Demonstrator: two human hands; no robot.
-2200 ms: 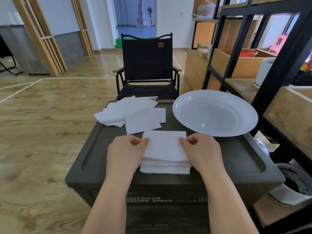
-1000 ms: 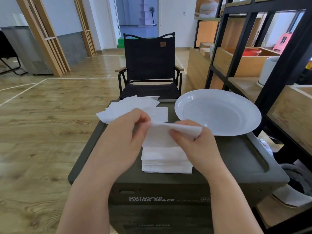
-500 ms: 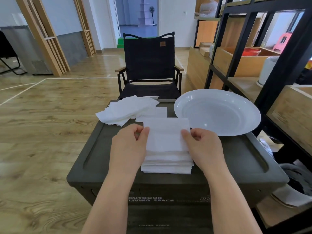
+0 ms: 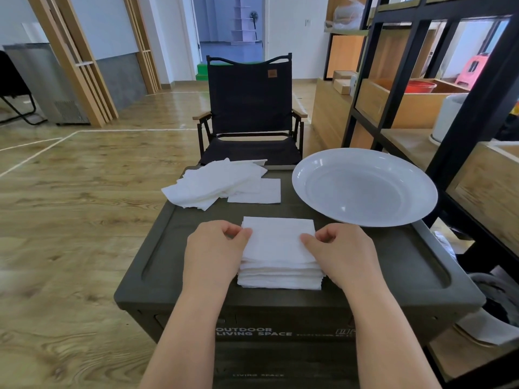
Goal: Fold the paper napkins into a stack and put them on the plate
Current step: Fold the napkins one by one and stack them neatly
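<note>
Both hands, left [image 4: 216, 248] and right [image 4: 341, 249], pinch the top napkin on the folded stack [image 4: 279, 259] mid-bench [image 4: 393, 265]; careless release could skew it, toppling layers short of the plate [image 4: 365, 186].

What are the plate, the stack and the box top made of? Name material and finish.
Plate: likely plastic or melamine, white, glossy; soft highlights on the rim.
Stack: thin white paper, matte; soft layered edges.
Box top: probably moulded plastic, dark olive-grey, matte; rounded raised lip, no shine.
</note>
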